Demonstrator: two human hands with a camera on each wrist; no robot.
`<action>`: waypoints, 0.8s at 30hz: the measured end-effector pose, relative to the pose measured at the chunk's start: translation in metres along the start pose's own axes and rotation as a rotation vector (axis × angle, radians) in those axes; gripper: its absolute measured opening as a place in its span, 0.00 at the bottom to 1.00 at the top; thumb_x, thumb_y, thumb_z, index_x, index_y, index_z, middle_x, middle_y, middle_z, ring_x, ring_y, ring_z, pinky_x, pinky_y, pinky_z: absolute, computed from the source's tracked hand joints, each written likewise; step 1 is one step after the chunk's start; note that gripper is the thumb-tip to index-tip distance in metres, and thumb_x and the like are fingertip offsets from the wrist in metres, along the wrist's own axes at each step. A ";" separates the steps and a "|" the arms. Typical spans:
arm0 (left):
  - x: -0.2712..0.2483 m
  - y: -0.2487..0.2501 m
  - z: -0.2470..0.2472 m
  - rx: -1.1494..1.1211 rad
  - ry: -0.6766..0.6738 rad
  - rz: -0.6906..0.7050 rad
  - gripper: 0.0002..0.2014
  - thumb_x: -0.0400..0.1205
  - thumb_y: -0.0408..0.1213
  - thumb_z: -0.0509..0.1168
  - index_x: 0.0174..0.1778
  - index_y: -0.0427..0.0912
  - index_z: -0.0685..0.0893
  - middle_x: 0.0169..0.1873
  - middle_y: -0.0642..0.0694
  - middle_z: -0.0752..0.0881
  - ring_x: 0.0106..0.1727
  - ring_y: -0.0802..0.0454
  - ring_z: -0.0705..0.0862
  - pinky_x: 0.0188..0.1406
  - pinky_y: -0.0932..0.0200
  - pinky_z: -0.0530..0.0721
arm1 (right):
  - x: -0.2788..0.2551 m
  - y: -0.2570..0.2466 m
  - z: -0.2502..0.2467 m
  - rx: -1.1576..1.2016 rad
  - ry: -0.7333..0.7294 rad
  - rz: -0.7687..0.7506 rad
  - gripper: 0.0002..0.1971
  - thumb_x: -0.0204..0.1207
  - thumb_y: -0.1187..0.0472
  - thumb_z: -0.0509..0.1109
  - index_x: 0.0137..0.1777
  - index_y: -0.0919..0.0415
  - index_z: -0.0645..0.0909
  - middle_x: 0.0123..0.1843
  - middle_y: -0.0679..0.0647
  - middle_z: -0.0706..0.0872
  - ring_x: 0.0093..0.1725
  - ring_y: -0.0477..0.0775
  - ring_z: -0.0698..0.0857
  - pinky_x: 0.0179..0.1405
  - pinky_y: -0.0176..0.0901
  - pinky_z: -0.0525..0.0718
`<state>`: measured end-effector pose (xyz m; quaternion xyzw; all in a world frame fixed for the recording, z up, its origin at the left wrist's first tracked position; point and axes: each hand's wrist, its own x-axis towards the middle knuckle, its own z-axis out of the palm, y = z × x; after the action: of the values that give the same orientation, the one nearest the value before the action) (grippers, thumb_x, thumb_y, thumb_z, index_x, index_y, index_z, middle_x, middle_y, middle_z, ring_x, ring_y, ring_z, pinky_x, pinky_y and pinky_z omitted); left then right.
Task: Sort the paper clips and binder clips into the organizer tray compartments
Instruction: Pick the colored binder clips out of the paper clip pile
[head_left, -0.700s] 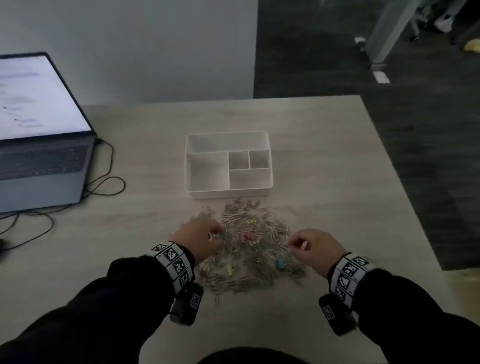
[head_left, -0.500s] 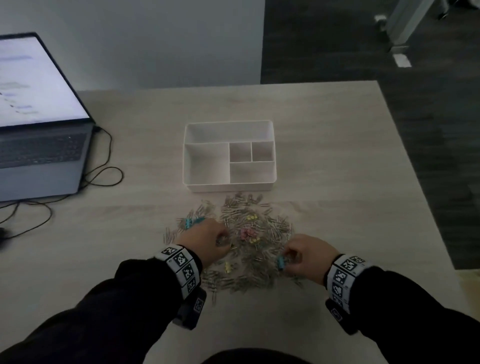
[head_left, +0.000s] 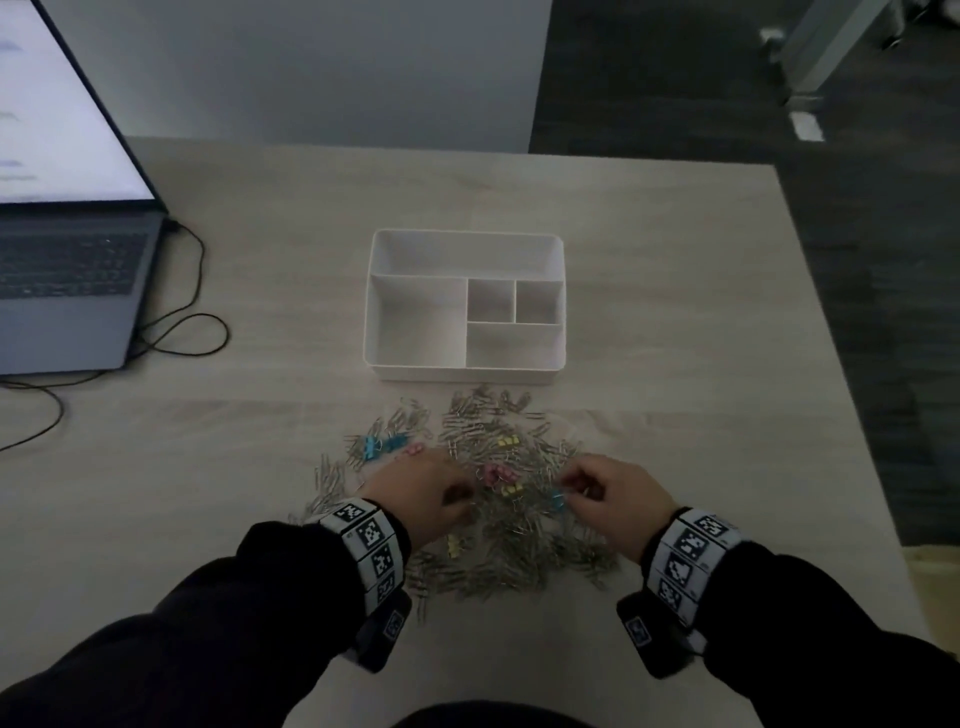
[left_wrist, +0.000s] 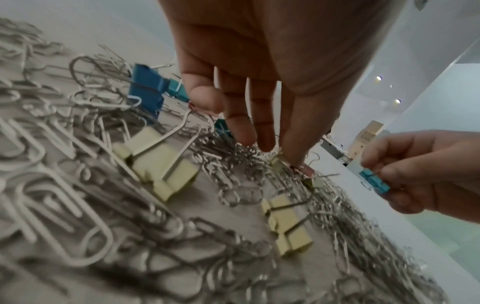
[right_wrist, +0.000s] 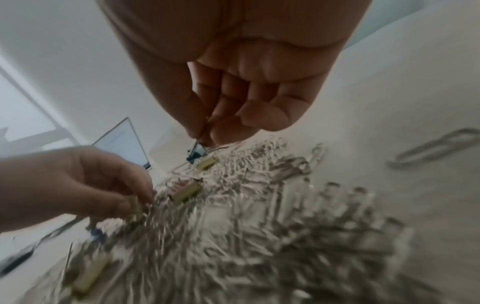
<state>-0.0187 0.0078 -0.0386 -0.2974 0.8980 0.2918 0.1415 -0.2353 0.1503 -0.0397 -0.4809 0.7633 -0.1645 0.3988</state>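
Observation:
A white organizer tray (head_left: 382, 312) with several bare compartments stands mid-table. In front of it lies a pile of silver paper clips (head_left: 498, 551) mixed with yellow (head_left: 509, 442), pink (head_left: 496, 473) and blue binder clips (head_left: 376, 447). My right hand (head_left: 571, 491) pinches a light-blue binder clip (head_left: 558, 501) by its wire handle, just above the pile; the right wrist view shows it (right_wrist: 196, 151) hanging from the fingertips (right_wrist: 221, 131). My left hand (head_left: 462, 499) reaches down into the pile's left half, and its thumb and finger pinch a yellow binder clip (right_wrist: 134, 207).
An open laptop (head_left: 67, 270) sits at the far left, with a black cable (head_left: 182, 332) looping over the table beside it. The table's right edge (head_left: 841, 364) drops to dark floor. More yellow binder clips (left_wrist: 161, 164) lie under my left palm.
My right hand has closed on the light-blue binder clip and raised it slightly. My left hand has moved right, deeper into the pile. The head view has tilted and come closer.

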 end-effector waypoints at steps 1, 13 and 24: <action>0.000 -0.003 0.000 -0.038 0.012 -0.005 0.12 0.80 0.50 0.63 0.57 0.58 0.85 0.54 0.55 0.82 0.57 0.55 0.80 0.56 0.61 0.77 | 0.003 -0.001 0.000 0.064 0.039 0.028 0.09 0.76 0.62 0.70 0.51 0.48 0.84 0.41 0.41 0.85 0.38 0.36 0.81 0.38 0.24 0.76; 0.002 -0.013 -0.014 -0.491 0.173 -0.211 0.06 0.76 0.39 0.68 0.39 0.57 0.80 0.36 0.57 0.86 0.35 0.62 0.83 0.38 0.63 0.83 | 0.039 -0.004 -0.007 0.260 0.251 0.158 0.12 0.76 0.64 0.70 0.39 0.44 0.84 0.39 0.45 0.88 0.38 0.47 0.85 0.40 0.44 0.85; 0.024 0.004 -0.023 -0.343 0.140 -0.146 0.07 0.78 0.38 0.65 0.50 0.53 0.82 0.41 0.60 0.82 0.39 0.66 0.78 0.41 0.69 0.78 | 0.059 0.008 -0.034 0.084 0.337 0.217 0.07 0.75 0.61 0.69 0.42 0.46 0.83 0.44 0.49 0.88 0.40 0.53 0.86 0.46 0.45 0.85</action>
<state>-0.0422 -0.0139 -0.0292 -0.4010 0.8188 0.4082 0.0465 -0.2789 0.0985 -0.0505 -0.3447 0.8589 -0.2303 0.3007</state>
